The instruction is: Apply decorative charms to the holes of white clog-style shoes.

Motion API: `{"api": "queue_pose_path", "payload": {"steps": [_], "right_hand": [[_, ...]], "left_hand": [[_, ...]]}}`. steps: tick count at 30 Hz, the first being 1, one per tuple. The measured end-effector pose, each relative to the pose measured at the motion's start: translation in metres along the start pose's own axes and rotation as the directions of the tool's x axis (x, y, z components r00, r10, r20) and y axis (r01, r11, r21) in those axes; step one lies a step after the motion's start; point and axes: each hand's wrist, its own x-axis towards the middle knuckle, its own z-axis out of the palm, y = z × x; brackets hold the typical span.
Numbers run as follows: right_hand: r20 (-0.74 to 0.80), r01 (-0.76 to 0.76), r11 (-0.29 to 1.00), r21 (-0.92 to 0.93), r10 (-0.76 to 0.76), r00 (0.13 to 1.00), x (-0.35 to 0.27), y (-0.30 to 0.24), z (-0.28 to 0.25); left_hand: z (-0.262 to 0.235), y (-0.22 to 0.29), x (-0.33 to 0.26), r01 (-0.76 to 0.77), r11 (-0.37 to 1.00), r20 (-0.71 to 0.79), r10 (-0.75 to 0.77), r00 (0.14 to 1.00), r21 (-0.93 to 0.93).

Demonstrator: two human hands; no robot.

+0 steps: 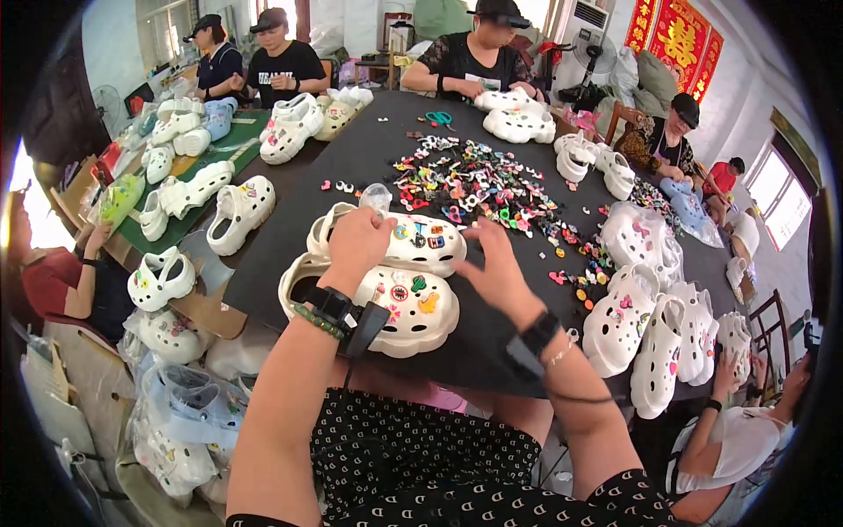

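Two white foam clogs lie side by side in front of me, toes to the right. The far clog (pixel 411 256) carries several small colourful charms. On the near clog (pixel 395 325) are a green cactus, an orange dinosaur and other charms. My left hand (pixel 362 246) is over the far clog's opening, fingers closed; what they grip, if anything, is hidden. A translucent piece (pixel 376 198) shows just beyond those fingertips. My right hand (pixel 496 268) hovers by the far clog's toe, thumb and fingers apart, with nothing visible in them. Beyond lies a wide pile of loose charms (pixel 465 180).
More decorated white clogs (pixel 619 329) stand on the black table (pixel 290 206) at the right, others (pixel 241 211) at the left. Teal scissors (pixel 439 119) lie at the far side. Bagged clogs (pixel 180 413) are heaped beside me at lower left. Several people sit around the table.
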Motion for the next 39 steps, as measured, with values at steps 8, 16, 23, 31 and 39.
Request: {"api": "queue_pose_path", "payload": {"steps": [8, 16, 23, 31, 39], "right_hand": [[0.102, -0.139, 0.983, -0.121, 0.151, 0.983, -0.1, -0.025, -0.011], [0.089, -0.062, 0.985, -0.162, 0.077, 0.993, -0.103, -0.021, -0.008], [0.089, -0.043, 0.98, -0.196, 0.062, 0.994, -0.102, -0.024, -0.009], [0.102, -0.069, 0.978, -0.196, 0.09, 0.991, -0.1, -0.027, -0.011], [0.141, -0.062, 0.979, -0.194, 0.09, 0.986, -0.098, -0.029, -0.012]], "left_hand": [[-0.019, 0.001, 0.0, -0.036, 0.994, 0.145, 0.021, 0.989, 0.102], [-0.085, 0.0, -0.019, -0.499, 0.864, 0.258, 0.468, 0.845, 0.068], [-0.127, -0.011, 0.004, -0.583, 0.77, 0.644, 0.312, 0.699, 0.26], [-0.092, -0.037, 0.001, -0.714, 0.65, 0.633, 0.443, 0.635, 0.262], [-0.131, -0.055, -0.011, -0.413, 0.802, 0.44, 0.212, 0.873, 0.432]]}}
